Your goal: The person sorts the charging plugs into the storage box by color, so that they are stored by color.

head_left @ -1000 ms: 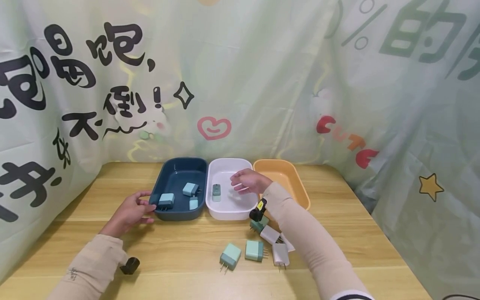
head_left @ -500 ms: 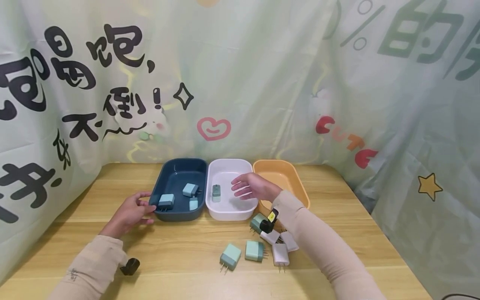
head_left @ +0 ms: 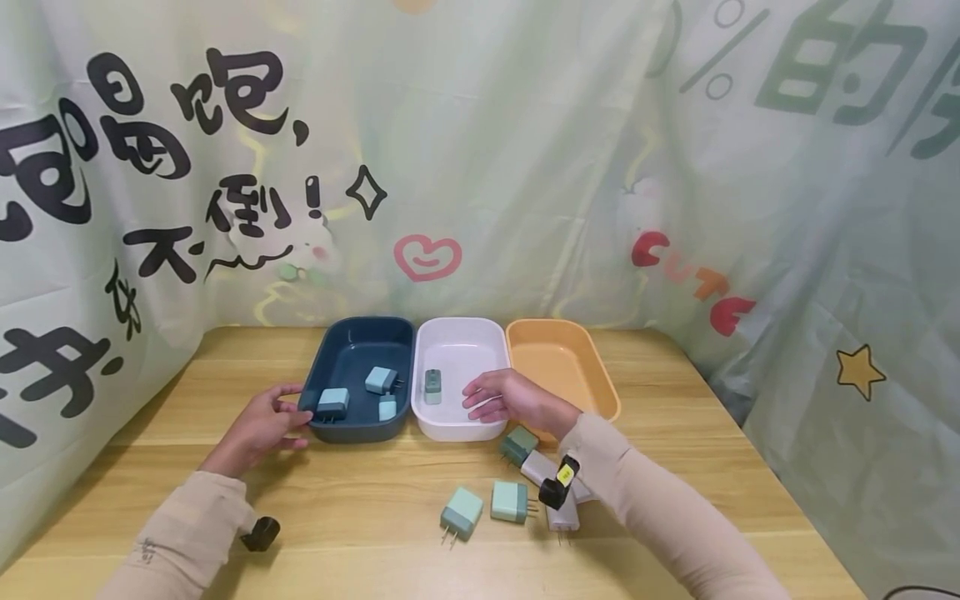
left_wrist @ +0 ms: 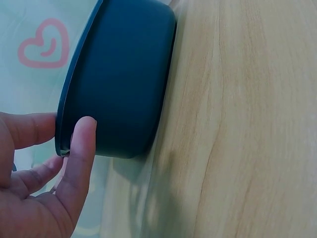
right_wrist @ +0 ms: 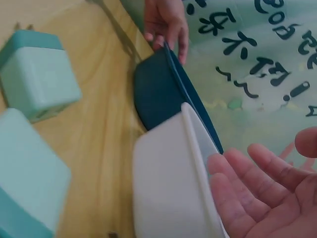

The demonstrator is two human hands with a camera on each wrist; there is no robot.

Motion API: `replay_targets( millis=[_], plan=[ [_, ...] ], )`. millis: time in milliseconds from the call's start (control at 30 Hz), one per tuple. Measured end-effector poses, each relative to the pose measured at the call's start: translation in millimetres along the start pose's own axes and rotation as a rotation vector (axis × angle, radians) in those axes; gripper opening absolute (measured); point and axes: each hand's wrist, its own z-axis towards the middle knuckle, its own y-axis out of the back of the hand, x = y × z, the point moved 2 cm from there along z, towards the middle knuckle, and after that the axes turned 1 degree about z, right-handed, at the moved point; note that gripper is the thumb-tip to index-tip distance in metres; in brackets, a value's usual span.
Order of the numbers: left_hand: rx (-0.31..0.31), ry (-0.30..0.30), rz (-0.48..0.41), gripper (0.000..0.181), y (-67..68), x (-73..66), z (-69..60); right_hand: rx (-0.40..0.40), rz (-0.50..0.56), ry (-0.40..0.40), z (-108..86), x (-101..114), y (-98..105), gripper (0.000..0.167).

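chargers lie loose on the tabletop in front of the trays, and here's the run from the left. the left hand is on the navy tray, thumb against the outer wall and a finger at the rim, edge pinched between them. inside that tray, three blue chargers. next along, the white tray carries one two-tone green charger towards its left wall.

over the white tray's right front hovers the right hand, its fingers slightly bent, well spread, nothing in them; can't tell whether they touch the rim. this looks like the relation that counts: the dark green charger sits right of those fingertips and closer to the person, under the wrist, prongs aimed back at the person, and the right hand is clearly the nearer one. beside it, pale chargers half hide behind the wrist camera. far right, the orange tray.
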Motion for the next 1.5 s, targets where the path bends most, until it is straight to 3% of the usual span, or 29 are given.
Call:
replay_targets(
  millis=[133, 333, 733, 1167, 1500],
  plan=[
    [-0.003, -0.001, 0.013, 0.064, 0.2, -0.2, -1.4, 0.049, -0.005, 0.034, -7.7, -5.0, -5.9, 0.036],
    [0.001, -0.007, 0.017, 0.063, 0.4, -0.4, -3.8, 0.144, -0.017, 0.021, -16.0, -14.2, -16.0, 0.035],
    [0.002, -0.012, 0.011, 0.061, 0.4, 0.0, -2.8, 0.265, -0.162, 0.013, -20.0, -36.8, -35.1, 0.031],
    [0.005, -0.021, 0.005, 0.062, -0.6, -0.2, -2.4, 0.308, -0.331, 0.033, -17.8, -49.7, -47.7, 0.021],
    [0.001, -0.004, 0.012, 0.062, -0.2, -1.9, -3.4, 0.351, -0.332, -0.009, -19.3, -49.4, -47.3, 0.039]
  ],
)
